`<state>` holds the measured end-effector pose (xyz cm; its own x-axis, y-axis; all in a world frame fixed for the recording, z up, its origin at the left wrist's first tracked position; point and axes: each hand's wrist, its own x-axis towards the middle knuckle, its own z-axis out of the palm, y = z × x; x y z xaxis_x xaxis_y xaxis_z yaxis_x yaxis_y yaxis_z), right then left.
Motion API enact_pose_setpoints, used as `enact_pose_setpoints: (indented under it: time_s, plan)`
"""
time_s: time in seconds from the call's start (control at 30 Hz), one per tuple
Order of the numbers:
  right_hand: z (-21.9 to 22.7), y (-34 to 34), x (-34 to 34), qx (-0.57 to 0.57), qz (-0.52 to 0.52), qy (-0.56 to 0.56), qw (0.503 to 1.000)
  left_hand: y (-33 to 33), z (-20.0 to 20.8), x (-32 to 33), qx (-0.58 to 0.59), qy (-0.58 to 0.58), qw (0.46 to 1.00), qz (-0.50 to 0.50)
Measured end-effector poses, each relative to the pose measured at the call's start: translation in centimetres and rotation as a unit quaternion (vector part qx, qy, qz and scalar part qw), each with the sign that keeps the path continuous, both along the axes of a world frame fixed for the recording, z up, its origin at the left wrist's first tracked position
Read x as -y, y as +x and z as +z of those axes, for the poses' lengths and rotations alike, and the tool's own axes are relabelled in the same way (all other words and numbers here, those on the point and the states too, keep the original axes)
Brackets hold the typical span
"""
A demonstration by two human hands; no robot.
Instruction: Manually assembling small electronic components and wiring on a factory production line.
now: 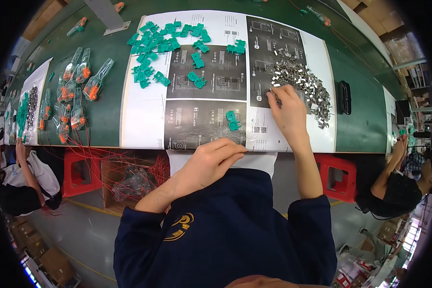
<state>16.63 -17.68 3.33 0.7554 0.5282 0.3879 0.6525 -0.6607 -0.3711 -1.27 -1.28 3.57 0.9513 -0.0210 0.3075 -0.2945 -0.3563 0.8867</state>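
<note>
My left hand point(218, 157) rests at the near edge of the table, its fingers pressed together; whatever they may hold is hidden. Just beyond it, a pair of green plastic pieces point(233, 120) lies on the printed sheet point(201, 108). My right hand point(289, 113) reaches to the left edge of a heap of small silvery metal pieces point(317, 93). Its thumb and forefinger close in a pinch there, and what is between them is too small to make out. Farther off at the left lies a loose pile of green plastic pieces point(153, 43).
Clear plastic parts with orange ends point(78, 113) lie on the green table at left, with red wires point(134, 165) hanging over its edge. A black case point(344, 97) sits right of the metal heap. Red stools point(338, 177) stand below. Co-workers' hands point(20, 151) show at both sides.
</note>
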Motion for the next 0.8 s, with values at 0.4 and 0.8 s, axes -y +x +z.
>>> enact_pose_setpoints:
  time_s: [0.4, 0.8]
  plan:
    - [1.0, 1.3, -0.6, -0.002, -0.048, -0.103, 0.993, 0.2, 0.4, -0.1, -0.107, -0.058, 0.988, 0.094]
    - [1.8, -7.8, -0.4, -0.163, 0.163, 0.213, 0.949, 0.1, 0.0, -0.1, -0.023, -0.111, 0.980, 0.161]
